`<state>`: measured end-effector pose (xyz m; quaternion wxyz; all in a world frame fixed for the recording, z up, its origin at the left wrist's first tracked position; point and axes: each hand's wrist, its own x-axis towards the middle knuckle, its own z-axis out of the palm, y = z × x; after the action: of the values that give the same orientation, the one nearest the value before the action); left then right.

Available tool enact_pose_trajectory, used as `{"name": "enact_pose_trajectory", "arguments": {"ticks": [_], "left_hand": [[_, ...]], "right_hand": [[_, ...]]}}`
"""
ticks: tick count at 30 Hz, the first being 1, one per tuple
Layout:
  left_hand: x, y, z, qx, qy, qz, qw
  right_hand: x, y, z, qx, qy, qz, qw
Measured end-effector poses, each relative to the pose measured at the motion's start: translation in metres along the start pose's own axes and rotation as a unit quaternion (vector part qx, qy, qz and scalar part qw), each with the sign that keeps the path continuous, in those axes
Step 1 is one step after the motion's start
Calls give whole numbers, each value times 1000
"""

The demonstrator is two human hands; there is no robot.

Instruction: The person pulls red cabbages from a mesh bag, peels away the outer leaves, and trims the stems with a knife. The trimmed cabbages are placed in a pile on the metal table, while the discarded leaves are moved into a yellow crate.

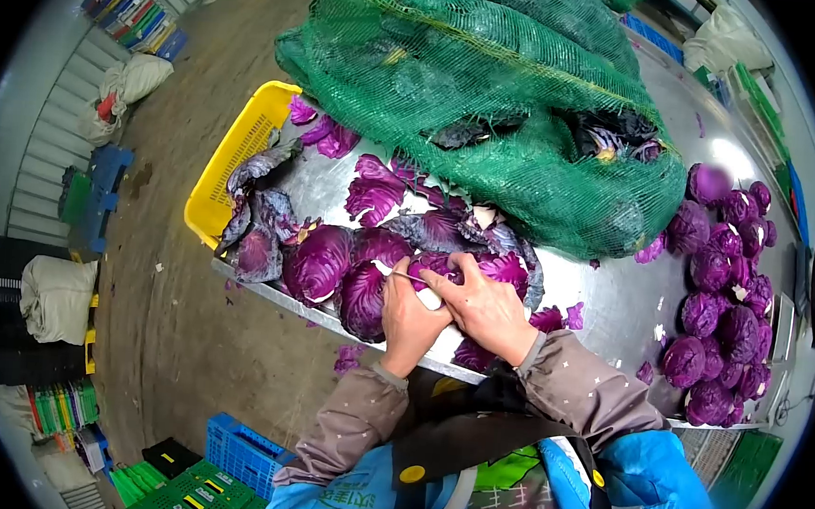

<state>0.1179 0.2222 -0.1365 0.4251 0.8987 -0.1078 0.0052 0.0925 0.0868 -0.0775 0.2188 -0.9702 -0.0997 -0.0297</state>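
Observation:
My left hand (413,315) and my right hand (481,301) meet over the near edge of the metal table, fingers closed. A thin blade-like piece (411,276) shows between them, with something white just below; which hand holds it I cannot make out. Red cabbages (319,262) lie to the left of my left hand, touching it. Purple leaves (375,189) are scattered behind them. Beyond my hands lies a large green mesh sack (491,101) with dark cabbages showing through its openings.
A yellow basket (208,182) stands at the table's left end. Many trimmed cabbages (724,293) are piled at the right of the metal table (606,295). Blue (241,454) and green (197,495) crates stand on the floor at lower left.

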Motion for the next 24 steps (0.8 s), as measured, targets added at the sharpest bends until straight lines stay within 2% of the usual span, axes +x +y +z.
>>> {"name": "enact_pose_trajectory", "arguments": {"ticks": [3,4,5,7,9,11,12,15,17,21,24], "left_hand": [[-2,1,2,28,-2,36,999],[-3,4,-1,23,-19,24,999],[-6,5,-2,21,-24,36,999],[-9,2,-4,25,-20,59,998],[-8,1,-4,6,-28,57,998],[-7,2,-6,-11,-35,61,997],[-9,3,-9,-9,-49,65,997],[-19,0,-14,-3,-72,70,995],[-21,-16,-13,-45,-63,79,994],[-20,-27,-37,-72,-107,-31,991],[-7,-30,-40,-77,-123,-34,989]], "right_hand": [[14,6,8,-26,43,21,999],[23,15,4,-63,43,34,997],[28,27,8,-42,27,74,996],[28,26,-6,105,-22,65,992],[30,23,1,118,-16,64,991],[38,26,3,98,-62,179,977],[37,40,25,14,31,108,994],[33,74,54,-65,40,53,996],[32,78,56,-65,21,74,995],[29,54,23,23,75,144,986],[13,35,13,111,70,119,984]]}}
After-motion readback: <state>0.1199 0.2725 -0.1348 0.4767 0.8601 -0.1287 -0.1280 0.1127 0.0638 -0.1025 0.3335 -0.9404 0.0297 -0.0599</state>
